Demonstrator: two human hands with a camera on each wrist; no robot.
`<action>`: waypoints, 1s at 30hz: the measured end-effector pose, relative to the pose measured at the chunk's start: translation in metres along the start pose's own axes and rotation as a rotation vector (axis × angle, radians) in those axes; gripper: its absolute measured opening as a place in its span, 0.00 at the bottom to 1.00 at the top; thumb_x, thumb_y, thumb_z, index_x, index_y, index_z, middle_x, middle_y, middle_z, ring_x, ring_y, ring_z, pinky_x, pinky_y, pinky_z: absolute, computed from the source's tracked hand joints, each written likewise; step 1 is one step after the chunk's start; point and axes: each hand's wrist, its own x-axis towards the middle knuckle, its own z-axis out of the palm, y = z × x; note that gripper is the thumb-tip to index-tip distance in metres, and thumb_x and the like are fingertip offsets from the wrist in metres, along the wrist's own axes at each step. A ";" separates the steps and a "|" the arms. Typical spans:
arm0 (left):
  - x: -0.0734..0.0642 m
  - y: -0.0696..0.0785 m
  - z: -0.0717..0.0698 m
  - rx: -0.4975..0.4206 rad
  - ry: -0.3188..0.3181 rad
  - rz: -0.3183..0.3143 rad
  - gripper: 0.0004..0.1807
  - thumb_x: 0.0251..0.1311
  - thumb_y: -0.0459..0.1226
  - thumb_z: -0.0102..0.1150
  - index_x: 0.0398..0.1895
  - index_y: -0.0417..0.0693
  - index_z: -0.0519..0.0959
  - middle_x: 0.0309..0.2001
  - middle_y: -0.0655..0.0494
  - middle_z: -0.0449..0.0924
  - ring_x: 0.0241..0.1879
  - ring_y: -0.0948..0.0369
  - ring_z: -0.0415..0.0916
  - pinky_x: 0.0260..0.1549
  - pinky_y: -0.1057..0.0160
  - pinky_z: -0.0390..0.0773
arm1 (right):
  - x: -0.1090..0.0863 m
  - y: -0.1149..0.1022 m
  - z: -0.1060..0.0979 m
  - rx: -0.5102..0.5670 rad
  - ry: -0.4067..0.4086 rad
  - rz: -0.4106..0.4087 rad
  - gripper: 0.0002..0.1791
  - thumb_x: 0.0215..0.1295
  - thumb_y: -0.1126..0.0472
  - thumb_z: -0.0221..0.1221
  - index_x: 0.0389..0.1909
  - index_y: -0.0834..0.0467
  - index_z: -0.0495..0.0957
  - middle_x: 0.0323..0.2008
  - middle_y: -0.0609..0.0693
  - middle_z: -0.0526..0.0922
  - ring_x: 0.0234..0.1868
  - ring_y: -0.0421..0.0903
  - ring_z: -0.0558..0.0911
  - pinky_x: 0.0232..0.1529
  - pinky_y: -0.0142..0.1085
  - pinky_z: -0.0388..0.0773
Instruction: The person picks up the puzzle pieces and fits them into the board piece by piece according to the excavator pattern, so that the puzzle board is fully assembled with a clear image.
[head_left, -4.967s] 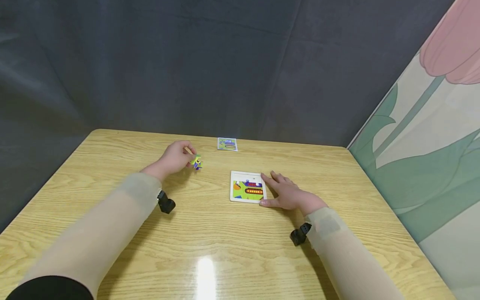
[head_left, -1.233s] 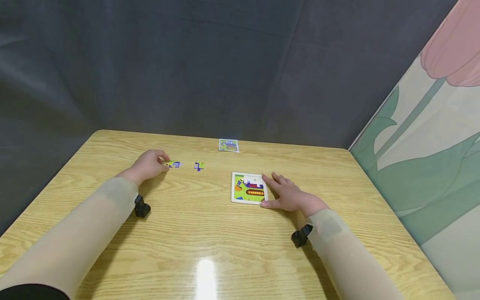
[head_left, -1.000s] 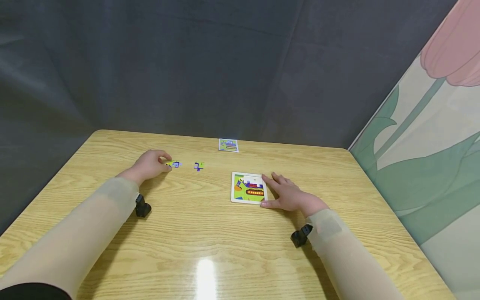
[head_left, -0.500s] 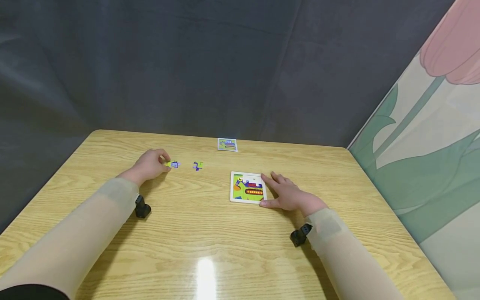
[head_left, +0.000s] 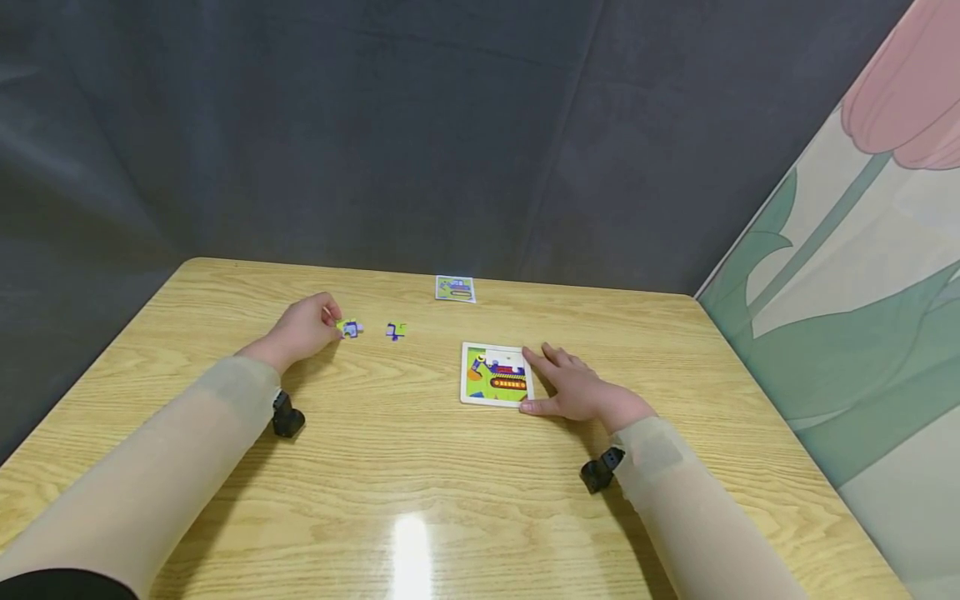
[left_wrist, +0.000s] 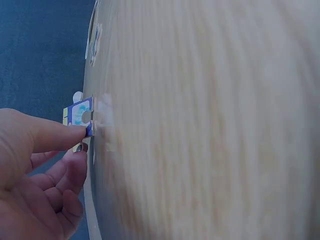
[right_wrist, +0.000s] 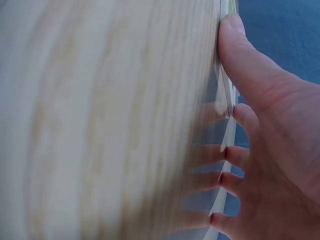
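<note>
In the head view my left hand (head_left: 303, 331) is at the table's left, thumb and fingertips pinching a jigsaw piece (head_left: 351, 328) in green, blue and lilac. The left wrist view shows this piece standing tilted up from the wood, thumb on its lower corner. Just right of it lies a second jigsaw piece (head_left: 396, 331). My right hand (head_left: 573, 389) is spread beside the white puzzle tray (head_left: 463, 375), thumb and forefinger touching its right edge. An excavator picture fills most of the tray; the upper right part is bare white.
A small card (head_left: 455, 288) with the same excavator picture lies at the back edge of the wooden table (head_left: 420, 442). A dark curtain (head_left: 375, 133) hangs behind, and a flowered panel (head_left: 847, 275) stands at the right.
Since five seconds ago, the tray has gained its left-hand digger-arm part. My left hand has moved left to another piece and lately tipped it up. The right hand has stayed put.
</note>
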 end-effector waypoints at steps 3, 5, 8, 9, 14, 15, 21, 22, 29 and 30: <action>0.001 0.003 0.001 0.000 0.019 0.016 0.08 0.61 0.27 0.59 0.41 0.37 0.73 0.37 0.43 0.76 0.35 0.50 0.71 0.36 0.54 0.70 | 0.000 0.000 0.000 0.000 0.001 -0.001 0.55 0.59 0.27 0.56 0.79 0.47 0.43 0.77 0.61 0.41 0.74 0.67 0.44 0.67 0.65 0.46; 0.001 0.005 0.002 0.000 0.032 0.034 0.05 0.62 0.27 0.56 0.40 0.37 0.73 0.37 0.42 0.76 0.35 0.50 0.72 0.37 0.54 0.70 | 0.000 0.001 0.000 0.000 0.002 -0.004 0.55 0.59 0.27 0.56 0.79 0.47 0.43 0.77 0.61 0.41 0.74 0.67 0.44 0.67 0.65 0.46; 0.003 0.010 0.006 -0.008 0.042 0.054 0.04 0.63 0.27 0.53 0.40 0.37 0.74 0.38 0.41 0.77 0.37 0.49 0.72 0.38 0.53 0.71 | 0.000 0.001 0.000 0.001 0.004 -0.009 0.55 0.59 0.28 0.56 0.80 0.47 0.43 0.77 0.62 0.41 0.74 0.67 0.44 0.67 0.65 0.46; 0.003 0.013 0.007 -0.016 0.042 0.059 0.03 0.64 0.27 0.53 0.40 0.37 0.74 0.39 0.41 0.77 0.38 0.49 0.72 0.38 0.52 0.71 | 0.000 0.001 0.000 0.002 0.005 -0.011 0.55 0.59 0.28 0.56 0.79 0.47 0.43 0.77 0.62 0.41 0.74 0.67 0.44 0.66 0.65 0.47; 0.007 0.027 0.016 -0.075 0.016 0.065 0.03 0.68 0.29 0.53 0.41 0.37 0.75 0.40 0.42 0.75 0.39 0.49 0.71 0.38 0.53 0.71 | 0.000 0.001 0.000 0.005 0.005 -0.008 0.55 0.59 0.28 0.56 0.79 0.47 0.43 0.77 0.62 0.41 0.74 0.68 0.44 0.66 0.65 0.47; 0.008 0.030 0.019 -0.087 0.010 0.071 0.03 0.68 0.29 0.52 0.41 0.37 0.75 0.41 0.42 0.75 0.39 0.49 0.71 0.38 0.53 0.71 | 0.000 0.001 0.000 0.005 0.005 -0.008 0.55 0.59 0.28 0.56 0.79 0.47 0.43 0.77 0.62 0.41 0.74 0.68 0.44 0.66 0.65 0.47; 0.014 0.048 0.034 -0.138 -0.001 0.105 0.03 0.68 0.29 0.54 0.41 0.38 0.77 0.39 0.44 0.75 0.37 0.51 0.70 0.36 0.55 0.71 | 0.002 0.000 -0.001 0.001 0.005 -0.011 0.55 0.59 0.27 0.56 0.79 0.47 0.43 0.77 0.62 0.41 0.74 0.68 0.44 0.66 0.65 0.47; 0.015 0.052 0.037 -0.149 -0.004 0.107 0.03 0.68 0.29 0.54 0.40 0.39 0.77 0.38 0.44 0.75 0.36 0.51 0.70 0.35 0.55 0.71 | 0.002 0.000 -0.001 0.000 0.006 -0.012 0.55 0.59 0.27 0.56 0.79 0.47 0.43 0.77 0.62 0.41 0.74 0.68 0.44 0.66 0.65 0.47; 0.020 0.079 0.065 -0.246 -0.041 0.115 0.02 0.67 0.30 0.57 0.38 0.39 0.78 0.34 0.48 0.74 0.33 0.55 0.69 0.33 0.59 0.71 | 0.001 0.001 -0.002 -0.001 0.002 -0.019 0.55 0.60 0.28 0.56 0.79 0.48 0.43 0.77 0.63 0.41 0.74 0.69 0.44 0.66 0.66 0.47; 0.021 0.084 0.069 -0.256 -0.042 0.118 0.02 0.66 0.30 0.57 0.38 0.38 0.78 0.34 0.49 0.74 0.33 0.55 0.69 0.33 0.59 0.71 | 0.001 0.001 -0.002 0.000 0.003 -0.020 0.55 0.60 0.28 0.56 0.79 0.48 0.43 0.77 0.63 0.41 0.74 0.69 0.44 0.66 0.66 0.47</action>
